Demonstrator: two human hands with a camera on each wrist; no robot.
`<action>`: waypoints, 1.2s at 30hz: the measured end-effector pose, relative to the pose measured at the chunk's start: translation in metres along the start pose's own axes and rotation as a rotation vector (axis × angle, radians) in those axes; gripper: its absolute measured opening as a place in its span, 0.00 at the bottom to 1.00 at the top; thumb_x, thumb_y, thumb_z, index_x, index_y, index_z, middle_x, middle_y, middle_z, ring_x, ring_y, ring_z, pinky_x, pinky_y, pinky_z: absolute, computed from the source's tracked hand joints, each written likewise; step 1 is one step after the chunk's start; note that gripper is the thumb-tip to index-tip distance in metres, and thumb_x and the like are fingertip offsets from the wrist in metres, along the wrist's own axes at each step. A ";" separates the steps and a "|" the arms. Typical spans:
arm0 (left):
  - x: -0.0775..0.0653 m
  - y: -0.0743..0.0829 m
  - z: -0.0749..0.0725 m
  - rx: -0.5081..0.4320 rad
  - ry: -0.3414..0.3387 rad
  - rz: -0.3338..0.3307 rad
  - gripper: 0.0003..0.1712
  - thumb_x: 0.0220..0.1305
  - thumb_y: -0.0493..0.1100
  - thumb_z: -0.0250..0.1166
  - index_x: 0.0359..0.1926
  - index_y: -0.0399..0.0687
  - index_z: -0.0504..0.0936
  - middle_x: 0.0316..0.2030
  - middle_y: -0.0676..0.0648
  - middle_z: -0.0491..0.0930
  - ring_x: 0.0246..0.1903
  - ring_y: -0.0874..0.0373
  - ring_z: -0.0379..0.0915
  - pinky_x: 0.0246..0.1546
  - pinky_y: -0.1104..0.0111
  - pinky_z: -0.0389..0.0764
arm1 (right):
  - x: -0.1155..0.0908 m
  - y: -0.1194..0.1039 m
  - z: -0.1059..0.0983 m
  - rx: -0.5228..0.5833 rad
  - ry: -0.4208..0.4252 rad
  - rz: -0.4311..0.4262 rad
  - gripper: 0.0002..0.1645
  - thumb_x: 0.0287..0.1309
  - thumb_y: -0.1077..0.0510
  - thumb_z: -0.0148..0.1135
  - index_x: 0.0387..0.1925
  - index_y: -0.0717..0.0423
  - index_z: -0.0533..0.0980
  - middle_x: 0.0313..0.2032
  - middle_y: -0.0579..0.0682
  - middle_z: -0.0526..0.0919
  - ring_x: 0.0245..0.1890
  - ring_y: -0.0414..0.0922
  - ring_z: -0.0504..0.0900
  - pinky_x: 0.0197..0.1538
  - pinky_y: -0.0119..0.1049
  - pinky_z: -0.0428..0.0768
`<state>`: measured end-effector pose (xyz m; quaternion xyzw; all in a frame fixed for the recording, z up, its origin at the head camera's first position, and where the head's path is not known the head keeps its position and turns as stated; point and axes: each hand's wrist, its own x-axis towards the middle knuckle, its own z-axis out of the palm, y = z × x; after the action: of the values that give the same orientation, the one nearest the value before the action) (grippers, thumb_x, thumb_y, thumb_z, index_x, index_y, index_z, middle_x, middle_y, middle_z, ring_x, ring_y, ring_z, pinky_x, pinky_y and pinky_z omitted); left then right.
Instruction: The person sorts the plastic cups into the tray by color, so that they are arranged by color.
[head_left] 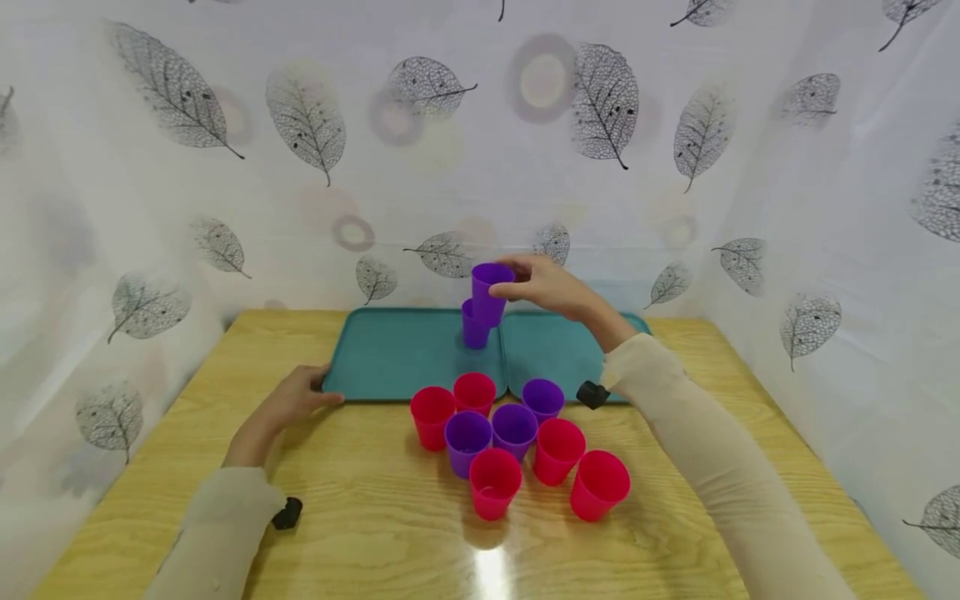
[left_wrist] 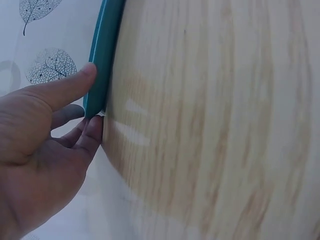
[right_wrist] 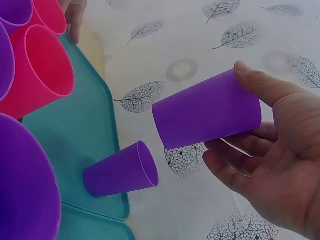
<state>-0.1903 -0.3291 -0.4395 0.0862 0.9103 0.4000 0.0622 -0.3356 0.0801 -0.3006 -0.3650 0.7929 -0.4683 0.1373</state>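
Observation:
My right hand [head_left: 546, 285] holds a purple cup [head_left: 489, 302] upright in the air, thumb on one side and fingers on the other. Behind and below it, a second purple cup [head_left: 475, 329] stands on the left teal tray [head_left: 405, 358]. In the right wrist view the held cup [right_wrist: 207, 112] appears apart from the standing cup [right_wrist: 121, 172]. My left hand [head_left: 296, 393] is at the near left corner of the left tray. The left wrist view shows the thumb [left_wrist: 75, 86] on the tray's rim [left_wrist: 102, 60] and the other fingers against its edge, pinching it.
In front of the trays stand several red cups [head_left: 495, 485] and three purple cups [head_left: 468, 443], mouths up on the wooden table [head_left: 360, 500]. A second teal tray [head_left: 551, 350] adjoins on the right. A leaf-patterned white curtain [head_left: 465, 183] hangs behind and at both sides.

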 end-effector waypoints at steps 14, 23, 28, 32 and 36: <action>-0.003 0.006 0.006 -0.022 0.000 -0.037 0.41 0.72 0.34 0.65 0.70 0.11 0.52 0.68 0.16 0.57 0.69 0.24 0.56 0.66 0.38 0.66 | 0.036 -0.010 0.021 0.050 0.038 0.064 0.35 0.66 0.54 0.71 0.71 0.57 0.72 0.47 0.55 0.84 0.51 0.54 0.82 0.61 0.46 0.78; -0.004 0.006 0.004 -0.034 0.015 -0.033 0.41 0.72 0.33 0.65 0.71 0.12 0.52 0.69 0.17 0.55 0.70 0.24 0.52 0.68 0.37 0.62 | 0.072 -0.012 0.040 0.015 0.034 0.093 0.39 0.64 0.54 0.72 0.72 0.62 0.69 0.46 0.56 0.81 0.51 0.51 0.80 0.56 0.41 0.80; -0.003 0.005 0.004 -0.027 0.021 -0.030 0.41 0.72 0.34 0.65 0.71 0.14 0.52 0.70 0.18 0.56 0.70 0.25 0.54 0.67 0.38 0.64 | 0.085 -0.010 0.055 0.015 0.014 0.143 0.43 0.64 0.54 0.72 0.74 0.63 0.65 0.52 0.59 0.81 0.54 0.54 0.81 0.58 0.43 0.80; -0.004 0.002 0.003 -0.023 0.019 -0.039 0.42 0.72 0.35 0.66 0.72 0.14 0.52 0.70 0.18 0.57 0.70 0.25 0.55 0.66 0.38 0.66 | 0.096 -0.004 0.065 0.022 0.005 0.191 0.45 0.63 0.54 0.73 0.75 0.64 0.64 0.58 0.61 0.79 0.56 0.56 0.82 0.60 0.44 0.80; -0.003 -0.001 0.003 -0.011 0.023 -0.046 0.43 0.71 0.36 0.67 0.71 0.14 0.53 0.69 0.18 0.57 0.70 0.25 0.55 0.66 0.38 0.66 | 0.104 0.002 0.075 0.027 0.011 0.245 0.45 0.63 0.54 0.74 0.74 0.64 0.65 0.62 0.61 0.77 0.57 0.57 0.83 0.60 0.44 0.81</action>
<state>-0.1872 -0.3282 -0.4417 0.0600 0.9105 0.4046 0.0613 -0.3675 -0.0411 -0.3283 -0.2610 0.8258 -0.4607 0.1940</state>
